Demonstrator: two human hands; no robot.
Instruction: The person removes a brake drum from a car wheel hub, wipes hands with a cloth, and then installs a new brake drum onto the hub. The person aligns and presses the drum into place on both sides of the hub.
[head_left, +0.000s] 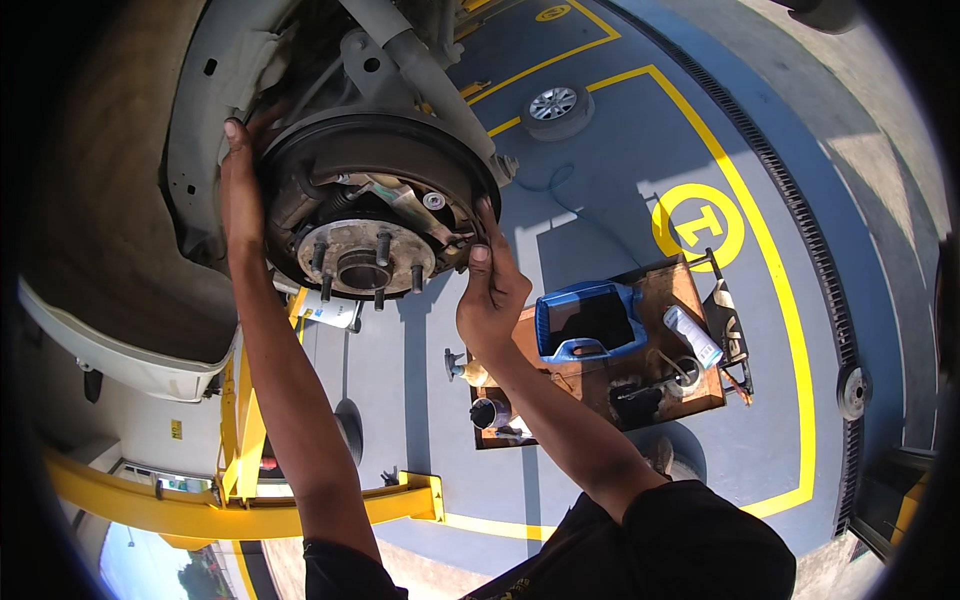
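Note:
In front of me a raised car's wheel hub (365,262) shows its bare studs. Around it is the dark, round brake backing plate (385,135), with springs and brake parts exposed inside. My left hand (243,185) lies along the plate's left side, thumb stretched upward, its other fingers partly hidden behind the edge. At the plate's right edge is my right hand (493,290), its fingers curled and one fingertip raised against the rim beside the brake parts. Whatever lies between that hand's thumb and fingers is hidden.
Below right stands a tool cart (590,400) with a blue cut-open container (590,320), a spray can (692,337) and bottles. A removed wheel (556,108) lies on the blue-grey floor. Yellow lift arms (330,515) run beneath the car; its fender (130,335) curves at left.

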